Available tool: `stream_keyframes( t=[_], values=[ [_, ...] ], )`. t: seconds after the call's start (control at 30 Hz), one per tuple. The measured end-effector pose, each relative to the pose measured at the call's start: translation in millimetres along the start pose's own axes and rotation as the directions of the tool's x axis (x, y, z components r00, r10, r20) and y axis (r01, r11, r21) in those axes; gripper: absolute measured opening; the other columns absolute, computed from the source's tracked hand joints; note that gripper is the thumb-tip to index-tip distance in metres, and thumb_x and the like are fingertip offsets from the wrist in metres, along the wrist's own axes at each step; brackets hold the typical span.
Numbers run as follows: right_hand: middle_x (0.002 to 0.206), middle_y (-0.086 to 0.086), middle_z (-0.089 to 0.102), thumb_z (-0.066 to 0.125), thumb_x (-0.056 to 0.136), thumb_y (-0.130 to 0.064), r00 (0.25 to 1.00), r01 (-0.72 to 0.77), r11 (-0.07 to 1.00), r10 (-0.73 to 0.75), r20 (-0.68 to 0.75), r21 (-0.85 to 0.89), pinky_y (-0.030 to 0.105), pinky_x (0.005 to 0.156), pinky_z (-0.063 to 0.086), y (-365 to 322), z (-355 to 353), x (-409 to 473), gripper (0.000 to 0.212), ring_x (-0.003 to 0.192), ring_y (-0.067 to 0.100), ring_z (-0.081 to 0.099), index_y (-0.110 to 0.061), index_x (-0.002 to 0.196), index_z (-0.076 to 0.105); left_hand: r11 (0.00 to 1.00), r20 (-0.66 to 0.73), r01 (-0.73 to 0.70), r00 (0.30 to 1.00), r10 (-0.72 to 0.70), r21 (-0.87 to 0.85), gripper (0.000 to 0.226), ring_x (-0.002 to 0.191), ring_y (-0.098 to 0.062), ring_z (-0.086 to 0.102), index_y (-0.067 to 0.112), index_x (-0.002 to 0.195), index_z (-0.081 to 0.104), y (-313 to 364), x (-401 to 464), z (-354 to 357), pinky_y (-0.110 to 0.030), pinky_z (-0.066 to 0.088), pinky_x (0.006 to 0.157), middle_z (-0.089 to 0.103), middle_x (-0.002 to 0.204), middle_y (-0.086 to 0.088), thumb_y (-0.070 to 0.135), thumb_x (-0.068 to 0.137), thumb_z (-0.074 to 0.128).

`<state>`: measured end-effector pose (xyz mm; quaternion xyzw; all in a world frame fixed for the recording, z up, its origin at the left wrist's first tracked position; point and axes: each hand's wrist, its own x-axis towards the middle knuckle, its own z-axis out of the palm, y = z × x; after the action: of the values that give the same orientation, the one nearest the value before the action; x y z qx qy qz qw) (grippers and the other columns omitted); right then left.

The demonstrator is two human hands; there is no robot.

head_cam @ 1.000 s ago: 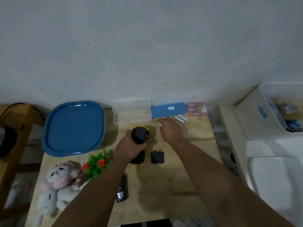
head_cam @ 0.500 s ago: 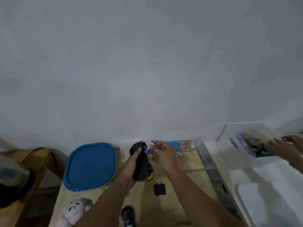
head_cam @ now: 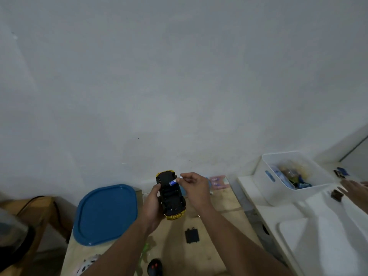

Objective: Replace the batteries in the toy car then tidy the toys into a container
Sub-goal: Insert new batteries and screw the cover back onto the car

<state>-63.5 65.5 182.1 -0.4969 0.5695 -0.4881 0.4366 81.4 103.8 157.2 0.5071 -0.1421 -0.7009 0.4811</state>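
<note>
My left hand (head_cam: 152, 204) grips the yellow toy car (head_cam: 171, 195), held above the wooden table (head_cam: 217, 246) with its black underside facing me. My right hand (head_cam: 194, 186) pinches a small blue-and-white battery (head_cam: 172, 182) against the car's underside near its far end. The car's black battery cover (head_cam: 192, 235) lies flat on the table below my right forearm. A black remote with red buttons (head_cam: 155, 267) sits at the table's near edge.
A blue lid (head_cam: 106, 214) lies at the table's left. A white bin (head_cam: 294, 176) of items stands on a white counter (head_cam: 310, 232) to the right, where another person's hand (head_cam: 356, 189) reaches. A plush toy (head_cam: 87, 264) peeks in at bottom left; a pink packet (head_cam: 218, 181) lies by the wall.
My right hand picked a battery off the table and brought it to the car's underside. My left hand lifted and turned the car. The view tilted up; another person's hand appeared.
</note>
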Motion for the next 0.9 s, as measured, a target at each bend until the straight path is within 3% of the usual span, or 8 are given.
stream_keyframes(
  t=[0.17,0.27,0.4,0.53,0.67,0.77,0.9],
  values=[
    [0.086,-0.005,0.077,0.085,0.079,-0.021,0.999,0.041,0.997,-0.042,-0.012,-0.064,0.027,0.079,0.06,5.8,-6.3,-1.2,0.016,0.084,0.007,0.073,-0.02,0.093,0.078,0.999,0.065,-0.013,0.998,0.016,-0.048,0.049,0.084,-0.033,0.075,0.012,0.125,0.069,1.8,-2.7,12.5,-0.042,0.059,0.077,0.079,0.1,-0.018,0.046,0.109,0.038],
    [0.09,-0.009,0.074,0.084,0.08,-0.03,0.995,0.071,0.986,-0.081,-0.061,-0.153,0.03,0.075,0.061,12.0,-7.1,-4.0,0.013,0.082,0.006,0.071,-0.025,0.09,0.078,1.0,0.092,-0.001,0.996,0.004,-0.031,0.051,0.093,-0.035,0.077,0.013,0.124,0.072,0.1,-1.0,22.2,-0.044,0.059,0.082,0.078,0.111,-0.02,0.048,0.109,0.038],
    [0.099,-0.01,0.06,0.079,0.085,-0.037,0.979,0.124,0.925,-0.173,-0.105,-0.36,0.009,0.072,0.05,18.4,-9.6,-8.9,0.018,0.085,0.0,0.063,-0.024,0.098,0.078,0.998,0.094,0.033,0.995,-0.028,-0.048,0.054,0.108,-0.038,0.073,0.012,0.13,0.07,-7.9,1.9,36.6,-0.047,0.057,0.092,0.075,0.12,-0.022,0.05,0.108,0.038],
    [0.113,-0.013,0.052,0.054,0.099,-0.047,0.962,0.25,0.775,-0.267,0.058,-0.581,0.017,0.074,0.053,29.7,-18.1,-17.1,0.035,0.092,0.003,0.058,-0.03,0.125,0.069,0.997,0.049,0.014,0.999,-0.01,-0.072,0.053,0.11,-0.036,0.072,0.014,0.138,0.065,-16.9,12.3,45.7,-0.043,0.059,0.082,0.074,0.123,-0.021,0.049,0.109,0.037],
    [0.128,-0.006,0.048,0.033,0.101,-0.052,0.945,0.326,0.656,-0.244,0.218,-0.681,0.03,0.08,0.057,47.5,-31.3,-19.9,0.05,0.104,0.012,0.057,-0.031,0.139,0.057,0.998,0.002,-0.005,1.0,0.005,-0.065,0.05,0.108,-0.036,0.072,0.015,0.139,0.063,-29.2,23.7,49.0,-0.04,0.058,0.075,0.073,0.124,-0.023,0.047,0.109,0.038],
    [0.12,-0.003,0.055,0.045,0.103,-0.038,0.939,0.308,0.747,-0.141,0.313,-0.589,0.032,0.086,0.055,54.6,-47.5,-7.0,0.039,0.101,0.012,0.059,-0.026,0.136,0.062,0.998,-0.026,0.026,0.999,-0.028,-0.065,0.051,0.104,-0.038,0.073,0.012,0.136,0.064,-44.5,33.4,45.7,-0.042,0.056,0.077,0.075,0.118,-0.023,0.047,0.109,0.039],
    [0.107,-0.005,0.073,0.054,0.096,-0.023,0.986,0.115,0.818,-0.027,0.162,-0.564,0.034,0.088,0.055,93.0,-81.7,21.7,0.028,0.095,0.008,0.065,-0.021,0.114,0.075,0.996,-0.091,0.033,0.995,-0.04,-0.084,0.049,0.092,-0.038,0.074,0.013,0.141,0.06,-58.4,55.8,43.5,-0.042,0.061,0.072,0.074,0.118,-0.023,0.046,0.108,0.043]
  ],
)
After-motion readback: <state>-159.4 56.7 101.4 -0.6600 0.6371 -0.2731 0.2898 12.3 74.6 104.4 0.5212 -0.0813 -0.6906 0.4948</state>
